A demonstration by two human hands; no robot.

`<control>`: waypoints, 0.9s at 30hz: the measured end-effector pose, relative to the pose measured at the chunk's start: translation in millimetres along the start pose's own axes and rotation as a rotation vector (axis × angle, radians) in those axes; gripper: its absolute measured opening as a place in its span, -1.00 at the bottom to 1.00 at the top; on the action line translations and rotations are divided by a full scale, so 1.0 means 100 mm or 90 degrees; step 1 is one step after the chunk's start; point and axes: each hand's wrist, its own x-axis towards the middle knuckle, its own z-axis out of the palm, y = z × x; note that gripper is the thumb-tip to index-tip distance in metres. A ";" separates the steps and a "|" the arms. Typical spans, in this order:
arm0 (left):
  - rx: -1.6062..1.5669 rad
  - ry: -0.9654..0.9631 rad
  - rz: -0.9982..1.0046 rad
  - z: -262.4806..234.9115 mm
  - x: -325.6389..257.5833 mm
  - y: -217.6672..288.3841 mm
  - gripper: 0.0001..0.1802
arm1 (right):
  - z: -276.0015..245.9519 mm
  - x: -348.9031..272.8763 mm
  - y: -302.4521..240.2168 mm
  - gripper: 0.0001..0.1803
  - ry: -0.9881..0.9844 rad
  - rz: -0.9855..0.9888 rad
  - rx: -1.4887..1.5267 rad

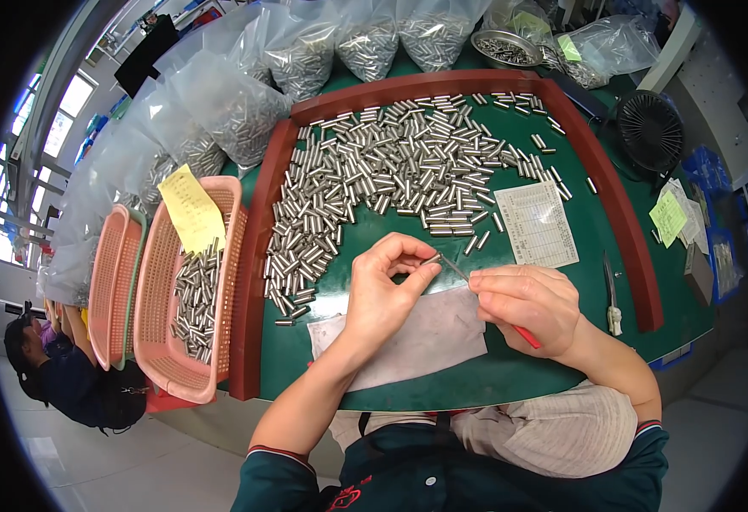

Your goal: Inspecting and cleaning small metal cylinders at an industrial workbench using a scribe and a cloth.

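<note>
My left hand (384,288) is closed in a pinch, thumb against index finger, on a small metal cylinder (433,258) mostly hidden by the fingertips. My right hand (529,305) grips a slim tool with a thin metal shaft and a red handle (527,337). The shaft's tip meets the cylinder, or nearly so; I cannot tell which. Beneath both hands a pale grey cloth (429,337) lies on the green table (519,375). Beyond them spreads a large heap of shiny metal cylinders (391,162).
A dark red wooden frame (259,256) borders the heap. Left of it stand pink baskets (154,333), one holding cylinders and a yellow note. Filled plastic bags (301,64) line the back. On the right are a printed sheet (536,224), tweezers (610,294) and a black fan (649,128).
</note>
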 end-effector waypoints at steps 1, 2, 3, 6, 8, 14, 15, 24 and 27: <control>0.000 0.001 0.000 0.01 0.00 0.01 -0.87 | 0.00 0.00 0.00 -0.73 0.002 -0.003 -0.003; 0.023 -0.004 0.027 0.02 -0.01 0.02 -0.88 | -0.01 -0.01 0.00 -0.73 0.001 -0.002 -0.003; 0.047 -0.009 0.054 0.02 -0.01 0.02 -0.89 | -0.02 -0.02 0.00 -0.73 -0.001 -0.004 0.000; 0.058 -0.016 0.070 0.05 -0.02 0.02 -0.90 | -0.04 -0.03 -0.02 -0.74 -0.013 -0.010 0.004; 0.070 -0.009 0.069 0.04 -0.02 0.02 -0.90 | -0.04 -0.02 -0.03 -0.75 -0.022 -0.016 0.004; 0.067 0.041 0.051 0.02 -0.01 0.03 -0.90 | -0.05 0.02 -0.02 -0.74 -0.048 -0.030 -0.008; 0.075 0.055 0.055 0.02 -0.01 0.04 -0.90 | -0.05 0.03 -0.02 -0.74 -0.057 -0.035 -0.013; 0.065 0.032 0.045 0.00 -0.01 0.03 -0.90 | -0.14 0.03 -0.08 -0.73 -0.014 -0.007 -0.023; -0.087 -0.008 -0.064 -0.03 0.00 -0.01 -0.86 | -0.12 0.02 -0.07 -0.77 0.005 0.026 -0.024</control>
